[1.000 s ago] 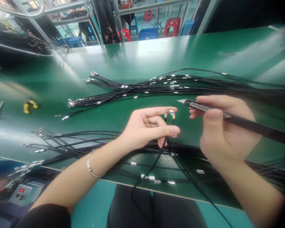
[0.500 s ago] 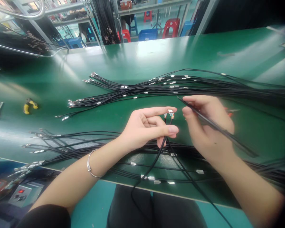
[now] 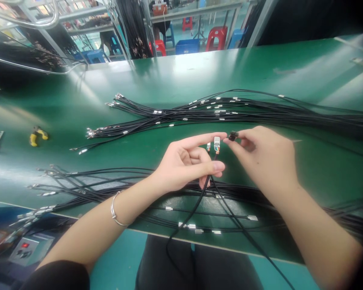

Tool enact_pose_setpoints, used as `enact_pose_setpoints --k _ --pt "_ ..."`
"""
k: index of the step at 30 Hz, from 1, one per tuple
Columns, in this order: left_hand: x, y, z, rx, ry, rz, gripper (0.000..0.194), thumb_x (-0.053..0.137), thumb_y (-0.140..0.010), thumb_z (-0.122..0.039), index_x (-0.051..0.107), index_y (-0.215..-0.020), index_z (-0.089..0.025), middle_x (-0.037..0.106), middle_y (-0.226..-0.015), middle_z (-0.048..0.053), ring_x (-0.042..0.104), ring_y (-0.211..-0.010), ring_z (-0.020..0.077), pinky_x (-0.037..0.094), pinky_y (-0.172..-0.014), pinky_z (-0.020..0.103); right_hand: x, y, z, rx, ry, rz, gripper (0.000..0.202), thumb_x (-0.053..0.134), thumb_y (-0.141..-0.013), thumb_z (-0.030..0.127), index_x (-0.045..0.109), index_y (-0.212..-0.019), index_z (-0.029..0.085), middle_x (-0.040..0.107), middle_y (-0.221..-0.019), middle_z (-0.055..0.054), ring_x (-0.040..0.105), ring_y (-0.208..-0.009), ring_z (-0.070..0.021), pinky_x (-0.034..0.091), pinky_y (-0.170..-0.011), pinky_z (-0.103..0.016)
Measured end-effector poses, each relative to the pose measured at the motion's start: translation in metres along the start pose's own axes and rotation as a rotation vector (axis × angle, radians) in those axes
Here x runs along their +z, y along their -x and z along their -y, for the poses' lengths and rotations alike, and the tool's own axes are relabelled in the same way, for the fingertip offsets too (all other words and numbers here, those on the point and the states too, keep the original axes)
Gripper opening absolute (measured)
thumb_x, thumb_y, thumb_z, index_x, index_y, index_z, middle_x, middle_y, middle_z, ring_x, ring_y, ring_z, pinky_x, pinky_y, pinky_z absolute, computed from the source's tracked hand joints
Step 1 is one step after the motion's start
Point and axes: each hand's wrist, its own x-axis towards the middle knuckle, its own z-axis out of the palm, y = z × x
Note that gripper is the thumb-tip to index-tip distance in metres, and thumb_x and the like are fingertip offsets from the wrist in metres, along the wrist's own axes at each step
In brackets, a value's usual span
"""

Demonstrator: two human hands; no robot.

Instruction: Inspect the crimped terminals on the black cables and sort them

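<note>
My left hand [image 3: 189, 165] is closed on two black cables [image 3: 205, 189], pinched between thumb and fingers, their ends pointing up. The nearer end carries a silver metal connector [image 3: 217, 141] with coloured wires below it, just under my outstretched index finger. A smaller metal connector [image 3: 208, 146] tops the other cable. Just right of these, my right hand [image 3: 264, 155] pinches black tweezers [image 3: 232, 136] between thumb and index finger. Only a short dark end of them shows, close to my left index fingertip; the rest is hidden or seen end-on.
One bundle of black cables [image 3: 169, 114] with metal ends crosses the green table [image 3: 199, 76] beyond my hands. Another cable bundle [image 3: 109, 193] runs beneath my forearms. Yellow-handled pliers [image 3: 38, 135] lie left. A control box [image 3: 27, 247] stands below the front edge.
My right hand has turned and the tweezers, which pointed left with their length in view, now show just one end. The silver connector in my left hand has tipped more upright.
</note>
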Motion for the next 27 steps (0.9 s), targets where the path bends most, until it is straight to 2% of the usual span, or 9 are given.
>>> enact_pose_setpoints --k 7,12,14,16,18,19,21,24,27 --pt "0.0 0.0 0.0 0.006 -0.008 0.009 0.05 0.076 -0.078 -0.02 0.062 -0.126 -0.023 0.061 -0.06 -0.003 0.065 -0.058 0.0145 0.054 -0.047 0.02 -0.004 -0.005 0.005 0.239 0.225 0.204 0.013 0.068 -0.081 0.032 0.074 -0.088 0.023 0.063 -0.076 -0.001 0.049 -0.062 -0.0154 0.026 -0.049 -0.027" --pt "-0.001 0.0 0.004 0.052 0.011 0.02 0.048 0.076 -0.078 -0.02 0.063 -0.124 -0.025 0.06 -0.061 -0.004 0.066 -0.061 0.014 0.054 -0.047 0.019 -0.002 -0.006 0.009 0.283 0.33 0.411 0.018 0.063 -0.085 0.038 0.074 -0.085 0.024 0.066 -0.081 -0.002 0.052 -0.063 -0.0176 0.025 -0.048 -0.029" --pt "-0.002 -0.001 0.005 0.053 0.008 0.019 0.048 0.076 -0.078 -0.02 0.063 -0.124 -0.026 0.06 -0.061 -0.004 0.065 -0.06 0.0136 0.055 -0.047 0.019 0.0 -0.005 0.009 0.277 0.322 0.437 0.02 0.062 -0.085 0.039 0.073 -0.086 0.023 0.066 -0.081 -0.003 0.054 -0.065 -0.0189 0.026 -0.049 -0.029" --pt "-0.002 -0.001 0.004 0.059 0.006 0.014 0.048 0.076 -0.078 -0.02 0.063 -0.124 -0.025 0.06 -0.06 -0.004 0.065 -0.06 0.0138 0.054 -0.046 0.019 0.0 -0.004 0.01 0.257 0.236 0.397 0.022 0.063 -0.085 0.038 0.072 -0.096 0.022 0.068 -0.082 -0.003 0.057 -0.069 -0.0199 0.029 -0.052 -0.029" --pt "-0.003 -0.002 0.003 0.064 0.006 0.005 0.049 0.076 -0.078 -0.021 0.062 -0.125 -0.023 0.059 -0.059 -0.004 0.066 -0.061 0.0149 0.054 -0.045 0.019 -0.001 -0.003 0.012 0.248 0.033 0.391 0.027 0.058 -0.088 0.043 0.071 -0.095 0.02 0.066 -0.073 -0.002 0.057 -0.066 -0.0183 0.032 -0.055 -0.029" --pt "-0.004 -0.003 0.004 0.065 0.004 -0.003 0.05 0.076 -0.078 -0.022 0.061 -0.126 -0.022 0.059 -0.059 -0.003 0.066 -0.062 0.0154 0.053 -0.044 0.019 -0.001 -0.002 0.013 0.256 -0.105 0.435 0.033 0.052 -0.091 0.047 0.071 -0.089 0.019 0.064 -0.066 -0.001 0.056 -0.061 -0.0166 0.033 -0.055 -0.028" --pt "-0.005 -0.004 0.005 0.07 -0.008 -0.026 0.053 0.076 -0.079 -0.024 0.059 -0.129 -0.022 0.059 -0.06 -0.003 0.065 -0.06 0.015 0.052 -0.044 0.019 -0.002 -0.001 0.018 0.285 -0.372 0.63 0.05 0.041 -0.093 0.056 0.068 -0.074 0.018 0.057 -0.053 0.0 0.051 -0.05 -0.0132 0.034 -0.052 -0.027" --pt "-0.007 -0.005 0.006 0.086 -0.04 -0.07 0.056 0.075 -0.079 -0.028 0.056 -0.132 -0.022 0.061 -0.062 -0.003 0.062 -0.055 0.0131 0.051 -0.045 0.021 0.0 0.001 0.025 0.294 -0.606 0.93 0.049 0.049 -0.087 0.061 0.064 -0.071 0.017 0.058 -0.055 0.0 0.048 -0.046 -0.0108 0.035 -0.048 -0.024" --pt "-0.012 -0.01 -0.002 0.142 -0.124 -0.13 0.062 0.075 -0.079 -0.031 0.051 -0.136 -0.021 0.063 -0.065 -0.002 0.06 -0.053 0.0125 0.05 -0.045 0.022 -0.001 -0.002 0.027 0.284 -0.684 0.981 0.044 0.061 -0.081 0.059 0.063 -0.068 0.016 0.059 -0.058 0.0 0.047 -0.046 -0.0087 0.035 -0.046 -0.022"
